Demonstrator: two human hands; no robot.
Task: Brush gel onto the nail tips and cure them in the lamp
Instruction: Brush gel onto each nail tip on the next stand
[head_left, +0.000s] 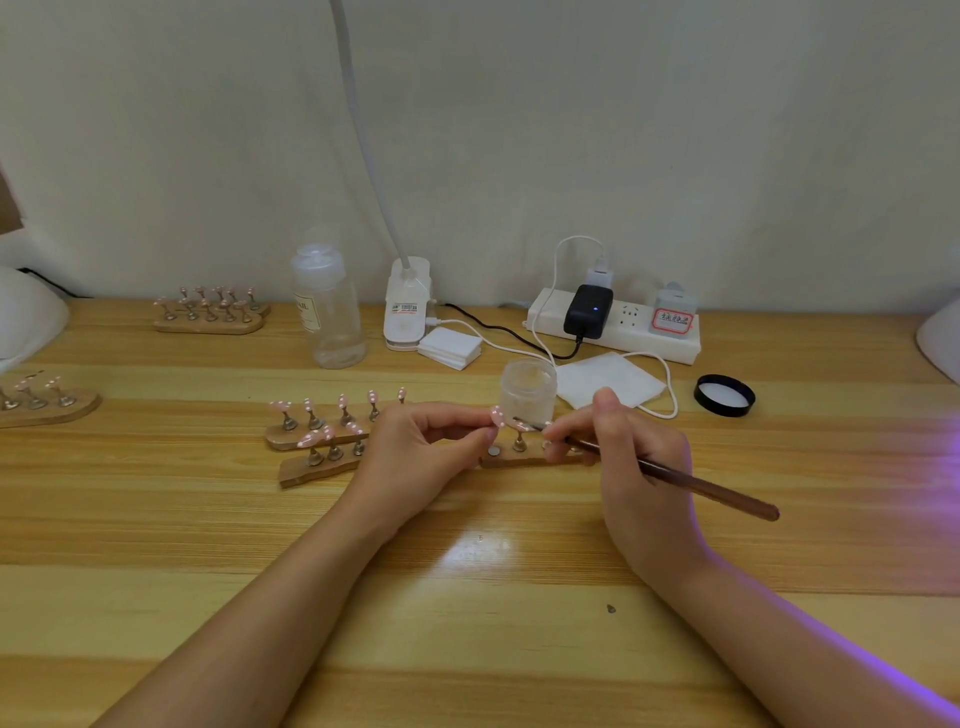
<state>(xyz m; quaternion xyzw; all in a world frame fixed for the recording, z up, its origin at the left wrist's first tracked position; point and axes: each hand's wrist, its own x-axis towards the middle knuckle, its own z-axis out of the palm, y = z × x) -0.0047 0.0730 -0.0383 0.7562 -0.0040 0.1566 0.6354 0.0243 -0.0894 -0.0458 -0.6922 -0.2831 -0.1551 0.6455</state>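
Observation:
My left hand (426, 452) pinches a pink nail tip (497, 417) lifted off its stand, above a wooden holder strip (511, 460). My right hand (623, 447) grips a brown gel brush (701, 486), whose bristle end points left toward that tip. Just behind them stands an open frosted gel jar (529, 389). Two more wooden strips with pink dotted tips (322, 431) lie to the left of my left hand. A white curing lamp (940, 338) shows at the right edge, with purple light falling on the table.
The jar's black lid (725, 395) lies at the right. Behind are a white wipe (613, 382), a power strip (613, 325) with plugs and cables, a clip lamp base (408, 306), cotton pads (449, 347), a clear bottle (330, 312) and further tip holders (210, 312) at the left.

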